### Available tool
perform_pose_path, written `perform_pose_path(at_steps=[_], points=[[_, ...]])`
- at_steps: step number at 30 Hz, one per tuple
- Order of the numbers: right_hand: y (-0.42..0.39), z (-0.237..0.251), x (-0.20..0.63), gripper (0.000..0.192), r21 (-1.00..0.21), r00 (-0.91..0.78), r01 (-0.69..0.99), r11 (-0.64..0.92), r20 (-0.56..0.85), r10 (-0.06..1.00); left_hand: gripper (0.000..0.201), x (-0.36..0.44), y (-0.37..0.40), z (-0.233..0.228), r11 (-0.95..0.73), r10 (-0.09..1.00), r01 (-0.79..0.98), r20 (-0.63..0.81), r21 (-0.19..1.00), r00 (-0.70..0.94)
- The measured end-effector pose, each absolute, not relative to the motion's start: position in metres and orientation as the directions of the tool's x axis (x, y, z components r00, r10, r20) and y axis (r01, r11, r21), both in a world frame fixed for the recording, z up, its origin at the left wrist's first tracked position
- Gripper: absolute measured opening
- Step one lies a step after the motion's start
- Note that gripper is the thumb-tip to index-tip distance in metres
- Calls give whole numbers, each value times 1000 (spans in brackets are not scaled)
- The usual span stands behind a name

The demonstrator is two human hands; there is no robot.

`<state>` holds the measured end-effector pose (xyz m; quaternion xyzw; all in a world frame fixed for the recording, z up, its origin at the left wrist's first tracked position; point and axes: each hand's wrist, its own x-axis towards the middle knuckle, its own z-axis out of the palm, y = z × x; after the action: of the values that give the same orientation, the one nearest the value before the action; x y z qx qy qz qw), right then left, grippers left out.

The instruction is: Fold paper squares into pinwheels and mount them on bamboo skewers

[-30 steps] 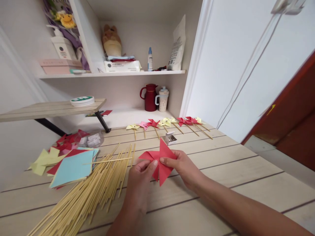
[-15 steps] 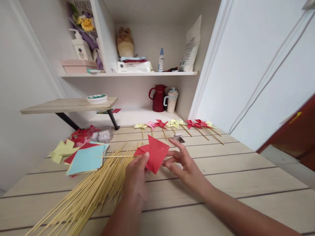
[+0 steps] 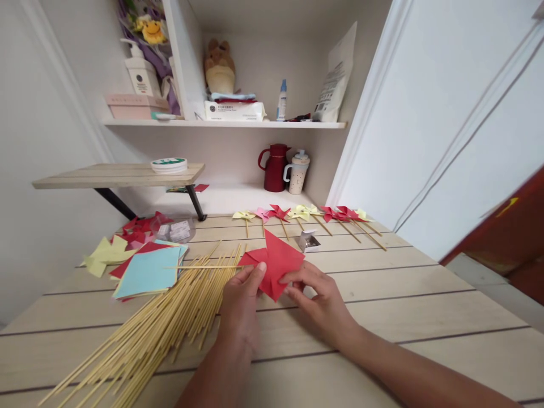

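My left hand (image 3: 243, 297) pinches a red paper pinwheel (image 3: 280, 258) between thumb and fingers, near its left blade. A thin wooden stick (image 3: 204, 267) runs leftward from that hand, so it lies in the same grip; where it meets the paper is hidden. My right hand (image 3: 317, 297) is closed at the pinwheel's lower right, with thumb and fingertips on the paper edge. Below and left of the left hand lies a spread bundle of thin sticks (image 3: 170, 317). Behind the pinwheel stands a small open box (image 3: 309, 241) with dark contents.
Finished pinwheels on sticks (image 3: 279, 213) line the table's back edge. At the left lie a stack of coloured paper squares (image 3: 148, 273), a yellow folded paper (image 3: 104, 258), red folded papers and a clear container (image 3: 174, 231). A raised wooden shelf (image 3: 114, 174) stands behind them.
My right hand has moved in from beside the pinwheel and closed its fingertips on the paper's edge. The left hand and pinwheel have shifted slightly right in view.
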<state>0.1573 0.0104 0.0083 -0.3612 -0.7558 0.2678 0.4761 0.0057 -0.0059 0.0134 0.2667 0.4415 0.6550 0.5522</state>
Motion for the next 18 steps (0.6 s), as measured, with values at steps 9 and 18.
perform_pose_path(at_steps=[9, 18], points=[[15, 12, 158, 20, -913, -186, 156, 377, 348, 919, 26, 7, -7, 11, -7, 958, -410, -112, 912, -265], [18, 17, 154, 31, -985, -130, -42, 169, 173, 976, 29, 15, -10, 19, -24, 921, -243, -72, 970, -382]])
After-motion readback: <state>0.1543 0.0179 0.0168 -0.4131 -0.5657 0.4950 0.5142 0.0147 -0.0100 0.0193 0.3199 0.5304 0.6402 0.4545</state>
